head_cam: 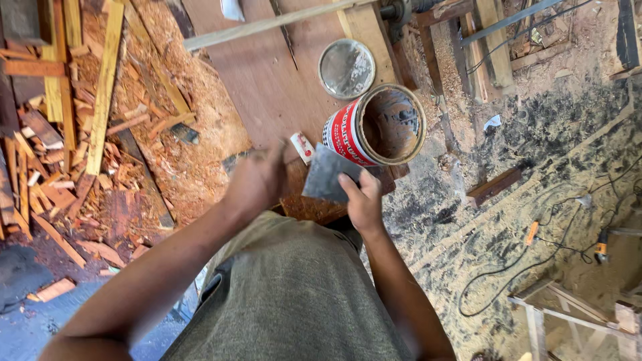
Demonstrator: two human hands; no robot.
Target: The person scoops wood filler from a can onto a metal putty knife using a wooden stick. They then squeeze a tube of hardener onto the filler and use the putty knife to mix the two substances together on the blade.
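Note:
My right hand (362, 200) grips a flat grey scraper blade (326, 174) by its lower right corner, just in front of an open red and white can (374, 127) lying tilted on a reddish wooden board (267, 73). The can's inside is coated with brown paste. My left hand (257, 179) is blurred, fingers curled beside the blade's left edge; I cannot tell what it holds. The can's round metal lid (346, 68) lies on the board behind the can.
A small white and red item (302, 146) lies left of the can. Wood offcuts (67, 134) and sawdust cover the floor at left. A long pale stick (267, 23) crosses the board. Black cables (521, 267) and an orange tool (531, 232) lie right.

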